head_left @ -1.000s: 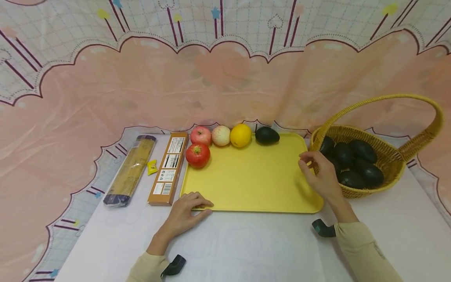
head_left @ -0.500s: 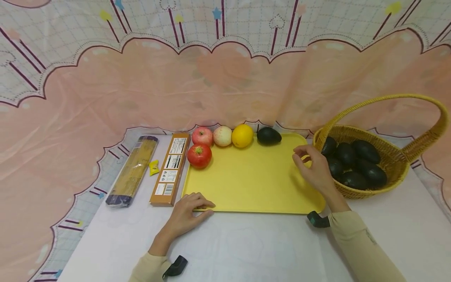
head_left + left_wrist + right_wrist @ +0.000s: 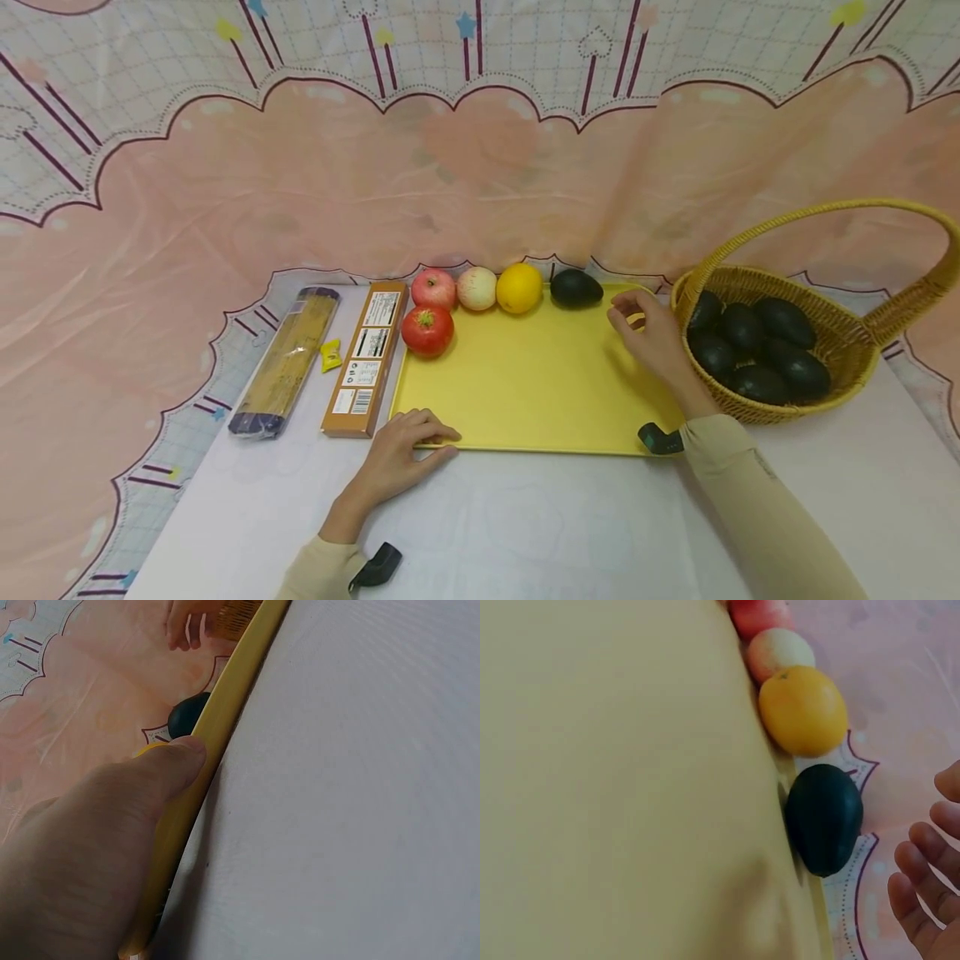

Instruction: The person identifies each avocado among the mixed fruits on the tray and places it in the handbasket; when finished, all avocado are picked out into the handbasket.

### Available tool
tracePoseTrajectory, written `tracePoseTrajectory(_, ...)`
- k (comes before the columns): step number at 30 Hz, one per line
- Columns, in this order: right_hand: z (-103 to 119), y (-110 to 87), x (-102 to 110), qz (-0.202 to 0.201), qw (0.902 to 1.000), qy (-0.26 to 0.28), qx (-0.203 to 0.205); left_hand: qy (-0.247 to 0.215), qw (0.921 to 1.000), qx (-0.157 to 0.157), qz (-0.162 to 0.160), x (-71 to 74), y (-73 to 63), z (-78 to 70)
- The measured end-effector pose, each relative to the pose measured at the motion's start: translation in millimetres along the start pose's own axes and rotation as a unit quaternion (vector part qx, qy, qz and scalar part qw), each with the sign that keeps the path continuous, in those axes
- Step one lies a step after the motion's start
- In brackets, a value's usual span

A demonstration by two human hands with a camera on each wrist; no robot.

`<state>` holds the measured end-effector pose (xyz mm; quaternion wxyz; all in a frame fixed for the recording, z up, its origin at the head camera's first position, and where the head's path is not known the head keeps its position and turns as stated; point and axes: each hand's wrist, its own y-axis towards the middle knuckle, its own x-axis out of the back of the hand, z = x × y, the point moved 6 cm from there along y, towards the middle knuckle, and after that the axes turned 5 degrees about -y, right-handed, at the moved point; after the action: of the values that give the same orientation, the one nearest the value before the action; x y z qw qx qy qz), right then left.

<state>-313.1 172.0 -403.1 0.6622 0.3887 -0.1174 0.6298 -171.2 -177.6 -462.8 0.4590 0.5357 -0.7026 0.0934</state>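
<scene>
A yellow tray (image 3: 525,392) lies on the white table. My left hand (image 3: 401,458) rests at its front left edge, and in the left wrist view the thumb (image 3: 176,761) touches the rim. Above the tray's right side hovers my right hand (image 3: 652,337), fingers loosely bent and holding nothing. Nearest to it is a dark avocado (image 3: 576,288) at the tray's back edge, also plain in the right wrist view beside the fingers (image 3: 926,870). Left of it sit an orange (image 3: 519,288), a pale peach-like fruit (image 3: 477,288), a pink apple (image 3: 433,288) and a red pomegranate (image 3: 427,331).
A wicker basket (image 3: 855,375) with a tall handle, holding several avocados, stands right of the tray. Left of the tray lie a long brown box (image 3: 367,358), a small yellow wrapped packet (image 3: 331,356) and a clear pack of dried noodles (image 3: 288,362). A patterned cloth (image 3: 480,167) hangs behind.
My right hand has moved left and away from me, from beside the basket toward the avocado on the tray. My left hand keeps its place. The camera view shifts slightly.
</scene>
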Motion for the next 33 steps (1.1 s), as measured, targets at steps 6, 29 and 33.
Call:
tracePoseTrajectory(6, -2, 22.6, -16, 0.033, 0.9993, -0.002, -0.019, 0.003, 1.0, -0.005, -0.005, 0.1, -0.8, 1.6)
tracePoseTrajectory(29, -26, 68.9, -73, 0.079, 0.9895, -0.034, -0.117, -0.002, 1.0, -0.008, 0.001, -0.1, -0.1, 1.9)
tracePoseTrajectory(33, -23, 70.2, -79, 0.074, 0.99, -0.024, -0.118, 0.001, 1.0, -0.008, 0.0, 0.6, -0.4, 2.1)
